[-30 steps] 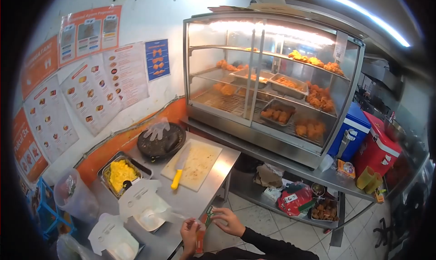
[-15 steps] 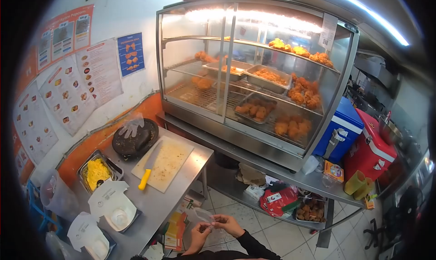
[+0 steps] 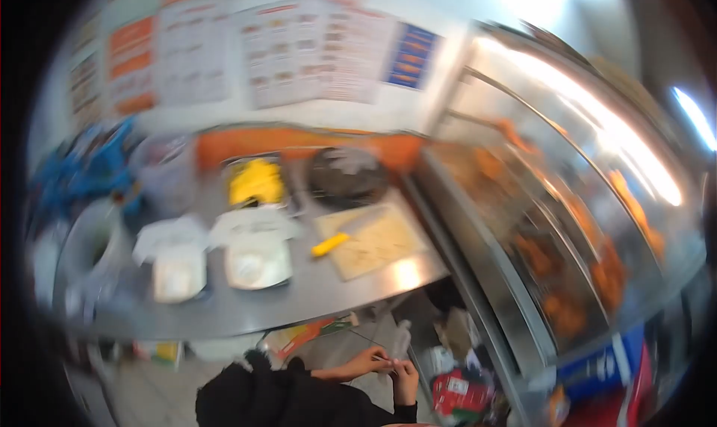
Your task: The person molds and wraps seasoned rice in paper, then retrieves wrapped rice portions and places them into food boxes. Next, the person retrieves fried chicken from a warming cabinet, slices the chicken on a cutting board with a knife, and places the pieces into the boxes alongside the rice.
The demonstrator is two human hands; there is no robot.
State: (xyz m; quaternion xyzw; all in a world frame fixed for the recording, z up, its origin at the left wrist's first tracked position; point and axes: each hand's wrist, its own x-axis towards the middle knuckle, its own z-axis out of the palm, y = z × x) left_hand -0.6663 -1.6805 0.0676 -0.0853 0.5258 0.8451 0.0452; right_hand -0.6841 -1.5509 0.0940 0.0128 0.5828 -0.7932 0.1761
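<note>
Both hands are low in the centre, close together in front of the counter, and the picture is blurred. My left hand (image 3: 367, 362) is closed with its fingertips on a thin clear plastic bag (image 3: 402, 340). Right beside it, my right hand (image 3: 405, 377) pinches the same plastic, which stands up above the fingers. On the metal counter (image 3: 224, 313) are two open white boxes (image 3: 258, 263) (image 3: 178, 276), each with a pale round thing inside. A yellow-handled knife (image 3: 330, 245) lies on a cutting board (image 3: 377, 244).
A tray of yellow food (image 3: 256, 182) and a dark round mortar (image 3: 345, 186) with a clear glove on it stand by the wall. The glass display case (image 3: 493, 233) fills the right side. A red package (image 3: 457, 392) lies on the lower shelf.
The view has swung left and tilted, so the counter now lies across the middle and the case at the right. Earlier the hands spread the plastic; now they are pinched close together on it.
</note>
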